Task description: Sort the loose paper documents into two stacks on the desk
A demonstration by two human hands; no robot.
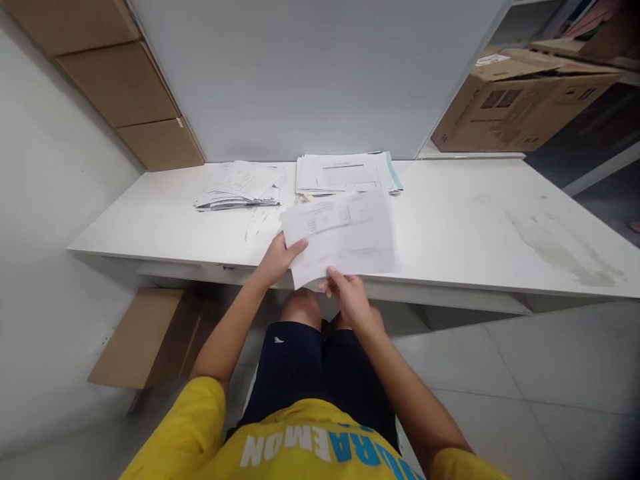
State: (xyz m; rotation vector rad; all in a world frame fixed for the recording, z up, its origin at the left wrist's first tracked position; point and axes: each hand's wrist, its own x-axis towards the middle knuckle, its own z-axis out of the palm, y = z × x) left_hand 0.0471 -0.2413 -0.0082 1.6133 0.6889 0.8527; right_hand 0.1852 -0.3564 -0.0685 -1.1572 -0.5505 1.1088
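A printed sheet of paper point(345, 233), blurred by motion, is held over the front edge of the desk. My left hand point(281, 259) grips its left edge, thumb on top. At the lower edge, my right hand point(350, 293) pinches the paper between thumb and fingers. Whether it is one sheet or more, I cannot tell. Behind it lies a neat stack of papers point(345, 172) with a light blue edge on its right side. Farther left is a looser, uneven pile of papers point(241, 183).
The white desk point(450, 220) has grey smudges on its right part. Cardboard boxes point(120, 83) are stacked at the back left, and a large carton point(520, 110) sits at the back right. Under the desk at left stands another cardboard box point(137, 337). A grey panel point(320, 73) rises behind.
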